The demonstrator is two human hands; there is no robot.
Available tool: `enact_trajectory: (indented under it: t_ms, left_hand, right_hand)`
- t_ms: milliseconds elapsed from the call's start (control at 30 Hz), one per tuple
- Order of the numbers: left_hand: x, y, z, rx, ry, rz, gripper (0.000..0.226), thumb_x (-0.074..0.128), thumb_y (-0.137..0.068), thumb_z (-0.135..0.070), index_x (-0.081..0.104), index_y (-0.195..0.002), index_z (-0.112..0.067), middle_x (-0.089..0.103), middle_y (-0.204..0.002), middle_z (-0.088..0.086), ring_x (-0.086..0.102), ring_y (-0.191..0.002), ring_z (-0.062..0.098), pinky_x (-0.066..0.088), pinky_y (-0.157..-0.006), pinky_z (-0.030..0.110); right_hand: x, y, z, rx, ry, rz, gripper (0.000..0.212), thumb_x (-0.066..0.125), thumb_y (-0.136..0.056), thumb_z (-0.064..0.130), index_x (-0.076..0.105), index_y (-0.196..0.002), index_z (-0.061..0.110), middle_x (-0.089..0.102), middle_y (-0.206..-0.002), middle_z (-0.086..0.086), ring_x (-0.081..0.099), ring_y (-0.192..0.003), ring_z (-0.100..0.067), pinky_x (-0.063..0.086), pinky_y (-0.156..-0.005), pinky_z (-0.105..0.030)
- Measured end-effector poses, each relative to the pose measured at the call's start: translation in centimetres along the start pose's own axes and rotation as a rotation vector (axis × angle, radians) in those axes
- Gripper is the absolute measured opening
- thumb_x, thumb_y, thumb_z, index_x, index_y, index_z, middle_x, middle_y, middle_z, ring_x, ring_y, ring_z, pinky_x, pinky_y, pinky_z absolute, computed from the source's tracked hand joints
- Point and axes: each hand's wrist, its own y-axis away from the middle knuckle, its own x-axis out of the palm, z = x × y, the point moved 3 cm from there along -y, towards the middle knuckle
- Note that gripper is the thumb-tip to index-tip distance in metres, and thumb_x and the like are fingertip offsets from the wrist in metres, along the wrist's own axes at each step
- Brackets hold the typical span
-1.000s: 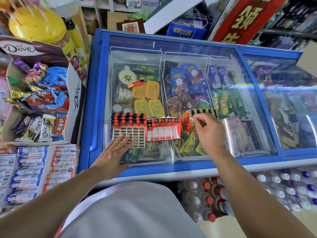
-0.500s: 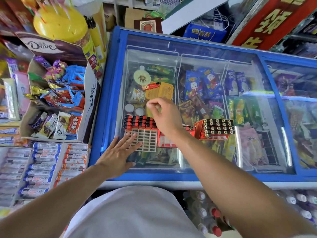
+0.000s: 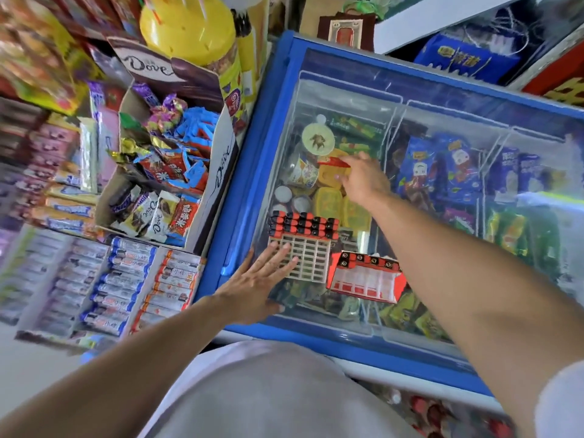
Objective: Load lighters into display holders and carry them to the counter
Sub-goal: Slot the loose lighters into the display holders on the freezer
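Observation:
A white grid display holder lies on the glass lid of the blue chest freezer. Its far rows are filled with red-and-black lighters; the near cells are bare. To its right sits a red lighter box with one row of lighters along its far edge. My left hand lies flat, fingers spread, pressing the holder's near-left corner. My right hand is stretched out further back over the lid, fingertips at the right end of a small red pack. Motion blur hides whether it grips the pack.
A Dove chocolate display box and a yellow-lidded jar stand left of the freezer. Trays of candy rolls lie at the near left. Ice creams fill the freezer under the glass. Bottles stand below its front edge.
My right hand left the lighter box on the right and swept left and away to the small red pack. The left hand stayed on the holder. The view swung left.

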Motion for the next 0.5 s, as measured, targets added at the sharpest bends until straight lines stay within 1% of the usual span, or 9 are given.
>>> enact_trajectory:
  t_ms: [33,100,133,200,267,300,367,433,500]
  left_hand:
    - [0.0,-0.1,0.1,0.000,0.006,0.014,0.099,0.056,-0.095,-0.055,-0.022,-0.154,-0.037,-0.041,-0.156,-0.011,-0.041,-0.142,0.011,-0.022,-0.118,0.044]
    - [0.0,-0.2,0.1,-0.007,0.003,0.038,0.102,0.058,-0.094,-0.055,-0.024,-0.153,-0.039,-0.042,-0.155,-0.012,-0.042,-0.141,0.011,-0.022,-0.118,0.044]
    - [0.0,-0.2,0.1,-0.010,0.004,0.047,0.103,0.058,-0.094,-0.055,-0.024,-0.153,-0.039,-0.043,-0.154,-0.012,-0.042,-0.141,0.011,-0.022,-0.118,0.044]
    - [-0.1,-0.2,0.0,-0.012,0.007,0.061,0.104,0.060,-0.093,-0.055,-0.024,-0.153,-0.039,-0.044,-0.154,-0.011,-0.042,-0.141,0.012,-0.021,-0.119,0.045]
    - [-0.2,-0.2,-0.1,-0.011,0.007,0.071,0.105,0.060,-0.093,-0.055,-0.024,-0.154,-0.038,-0.044,-0.154,-0.011,-0.043,-0.141,0.012,-0.021,-0.119,0.046]
    - [-0.2,-0.1,-0.1,-0.009,0.007,0.077,0.105,0.061,-0.093,-0.055,-0.024,-0.153,-0.038,-0.045,-0.153,-0.010,-0.043,-0.141,0.013,-0.021,-0.119,0.047]
    - [-0.4,-0.1,-0.1,-0.006,0.006,0.085,0.105,0.061,-0.093,-0.054,-0.024,-0.154,-0.037,-0.045,-0.153,-0.010,-0.044,-0.140,0.013,-0.021,-0.119,0.047]
    - [-0.4,0.0,-0.1,-0.005,0.007,0.084,0.105,0.061,-0.093,-0.054,-0.022,-0.155,-0.036,-0.044,-0.154,-0.009,-0.045,-0.139,0.014,-0.022,-0.119,0.047]
    - [-0.4,0.0,-0.2,0.000,0.012,0.079,0.104,0.060,-0.093,-0.054,-0.022,-0.155,-0.036,-0.043,-0.155,-0.009,-0.046,-0.138,0.013,-0.022,-0.119,0.046]
  right_hand:
    - [0.1,-0.4,-0.3,0.032,-0.031,-0.018,0.047,0.065,-0.093,0.039,0.056,-0.136,0.024,0.052,-0.137,-0.004,0.048,-0.127,-0.029,0.045,-0.102,-0.045]
    - [0.2,-1.2,-0.7,0.107,-0.126,-0.003,0.040,0.070,-0.089,0.037,0.061,-0.125,0.023,0.056,-0.130,-0.004,0.056,-0.113,-0.024,0.049,-0.091,-0.039]
    - [0.2,-1.4,-0.9,0.131,-0.164,0.028,0.039,0.074,-0.086,0.035,0.063,-0.121,0.022,0.059,-0.128,-0.004,0.059,-0.107,-0.022,0.049,-0.087,-0.035]
    - [0.2,-1.3,-1.3,0.142,-0.196,0.079,0.038,0.081,-0.082,0.031,0.067,-0.116,0.019,0.061,-0.126,-0.005,0.060,-0.102,-0.021,0.044,-0.079,-0.028]
    - [-0.1,0.0,-1.6,0.134,-0.247,0.079,0.032,0.081,-0.083,0.030,0.069,-0.109,0.017,0.067,-0.117,-0.004,0.061,-0.093,-0.019,0.042,-0.066,-0.024]
    - [-0.3,1.1,-1.6,0.127,-0.306,0.059,0.027,0.079,-0.084,0.030,0.070,-0.106,0.017,0.070,-0.109,-0.002,0.064,-0.087,-0.017,0.043,-0.062,-0.023]
    - [-1.6,3.8,-1.0,0.102,-0.416,-0.041,0.023,0.077,-0.085,0.034,0.073,-0.103,0.020,0.073,-0.096,0.004,0.067,-0.077,-0.010,0.047,-0.059,-0.021]
    - [-3.5,7.1,0.4,0.052,-0.467,-0.159,0.025,0.072,-0.089,0.038,0.075,-0.109,0.024,0.073,-0.096,0.012,0.061,-0.070,0.007,0.047,-0.059,-0.015]
    - [-5.2,10.8,2.4,-0.030,-0.463,-0.216,0.026,0.067,-0.093,0.040,0.072,-0.114,0.027,0.069,-0.100,0.017,0.056,-0.063,0.014,0.041,-0.056,-0.006]
